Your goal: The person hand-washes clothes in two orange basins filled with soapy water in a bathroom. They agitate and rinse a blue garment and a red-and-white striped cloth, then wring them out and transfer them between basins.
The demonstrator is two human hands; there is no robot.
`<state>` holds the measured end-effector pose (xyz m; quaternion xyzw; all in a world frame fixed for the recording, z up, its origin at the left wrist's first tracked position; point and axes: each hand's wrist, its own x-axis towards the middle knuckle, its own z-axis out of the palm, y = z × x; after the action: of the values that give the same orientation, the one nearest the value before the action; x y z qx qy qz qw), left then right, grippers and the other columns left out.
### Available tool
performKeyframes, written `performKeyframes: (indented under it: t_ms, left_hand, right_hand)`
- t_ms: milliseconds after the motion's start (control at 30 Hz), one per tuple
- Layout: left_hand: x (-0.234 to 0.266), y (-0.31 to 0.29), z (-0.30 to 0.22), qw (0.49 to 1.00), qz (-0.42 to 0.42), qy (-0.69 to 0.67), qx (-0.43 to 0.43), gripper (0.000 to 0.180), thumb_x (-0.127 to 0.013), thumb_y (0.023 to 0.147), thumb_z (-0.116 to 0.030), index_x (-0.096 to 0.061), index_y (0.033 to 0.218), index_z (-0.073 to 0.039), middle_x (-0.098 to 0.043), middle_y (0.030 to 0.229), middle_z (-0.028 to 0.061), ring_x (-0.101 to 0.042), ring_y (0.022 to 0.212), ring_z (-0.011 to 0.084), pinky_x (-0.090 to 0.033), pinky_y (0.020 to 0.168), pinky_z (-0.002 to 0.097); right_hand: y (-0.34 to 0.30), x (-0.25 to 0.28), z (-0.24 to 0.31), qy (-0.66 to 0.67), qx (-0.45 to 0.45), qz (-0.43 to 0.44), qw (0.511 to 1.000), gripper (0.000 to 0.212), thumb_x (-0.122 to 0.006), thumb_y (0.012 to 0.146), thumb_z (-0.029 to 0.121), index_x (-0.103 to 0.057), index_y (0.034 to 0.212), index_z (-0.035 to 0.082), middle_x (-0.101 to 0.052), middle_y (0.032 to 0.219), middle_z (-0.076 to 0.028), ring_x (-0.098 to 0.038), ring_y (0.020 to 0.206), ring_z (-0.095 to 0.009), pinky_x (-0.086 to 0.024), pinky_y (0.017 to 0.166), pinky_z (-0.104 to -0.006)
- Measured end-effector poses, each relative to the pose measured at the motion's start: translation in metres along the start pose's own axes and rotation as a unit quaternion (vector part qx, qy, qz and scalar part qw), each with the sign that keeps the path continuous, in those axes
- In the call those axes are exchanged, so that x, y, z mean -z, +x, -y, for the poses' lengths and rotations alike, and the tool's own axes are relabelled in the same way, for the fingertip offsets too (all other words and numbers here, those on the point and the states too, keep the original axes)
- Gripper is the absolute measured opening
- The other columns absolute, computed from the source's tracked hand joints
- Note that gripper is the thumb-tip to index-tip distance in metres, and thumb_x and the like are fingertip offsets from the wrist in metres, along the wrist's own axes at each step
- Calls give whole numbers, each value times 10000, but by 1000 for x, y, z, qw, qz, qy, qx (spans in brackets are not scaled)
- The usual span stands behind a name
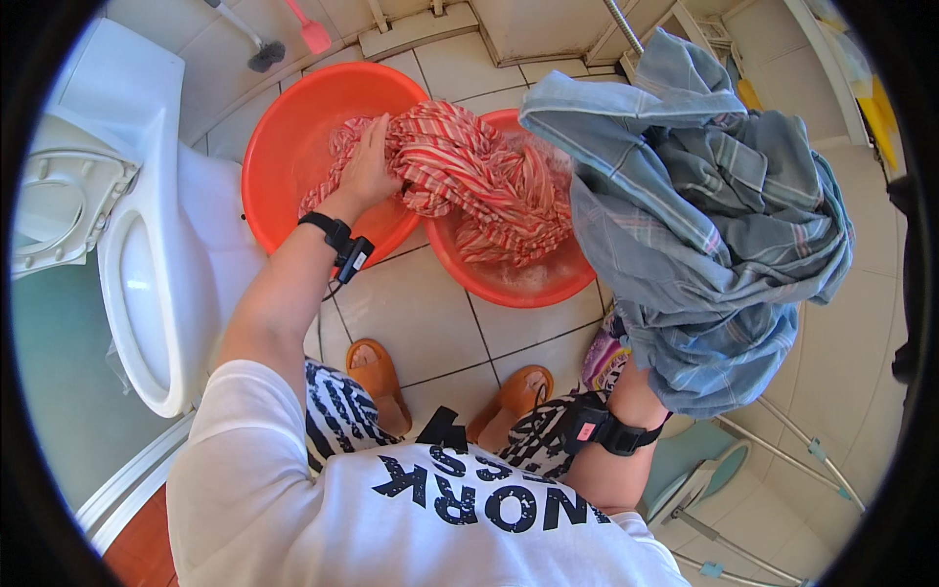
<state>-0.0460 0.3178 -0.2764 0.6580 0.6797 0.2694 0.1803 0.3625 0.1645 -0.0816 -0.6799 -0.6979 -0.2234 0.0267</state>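
A red-and-white striped cloth (479, 176), bunched and twisted, spans two orange-red basins and hangs into both. My left hand (368, 168) grips it above the left basin (269, 147), fingers partly out of sight against the folds. The right basin (523, 292) has sudsy water around the cloth. Raised on my right is a large crumpled blue-grey plaid cloth (704, 205), close to the camera. My right forearm (626, 401) goes in under this bundle and bears it; the right hand itself is covered by the fabric.
A white toilet (147, 284) with a raised seat stands at the left. Far back are a toilet brush (264, 54) and a pink-headed tool (313, 37). A purple bag (604, 352) sits beside the right basin. At lower right is a metal-framed folding chair (694, 470). Tiles cover the floor.
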Motion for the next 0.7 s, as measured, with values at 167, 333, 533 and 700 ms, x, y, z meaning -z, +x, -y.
performKeyframes:
  t_ms: [167,333,533,700]
  left_hand:
    - [-46,14,50,966,186,159,77,1088,-872,644,-296,-265,1534,-143,-130,1642,155,-166,1516,334,-228,1198,549]
    - [-66,14,64,952,124,-163,226,730,-845,701,-405,-546,1286,-89,-609,1266,154,-579,1191,343,-465,987,451]
    - [18,21,-5,967,21,-225,120,469,-837,740,-250,-633,1106,-38,-710,972,123,-675,944,173,-529,843,319]
    - [56,34,-125,953,49,-300,8,387,-791,785,-205,-625,1088,-31,-694,956,110,-676,944,240,-536,830,352]
  right_hand:
    - [-13,8,-4,83,-39,-6,996,559,-634,950,253,-482,1451,57,-474,1502,-149,-447,1367,-334,-354,1135,-407]
    - [-29,15,-7,9,37,-75,996,515,-650,941,198,-526,1416,42,-507,1471,-171,-472,1347,-351,-371,1124,-418]
    - [-39,3,-18,21,-5,-18,1000,499,-646,939,196,-536,1400,37,-518,1454,-173,-483,1330,-354,-378,1115,-420]
    - [-47,-3,-31,6,-2,-8,1000,487,-643,937,194,-544,1386,34,-528,1440,-176,-492,1316,-357,-384,1107,-422]
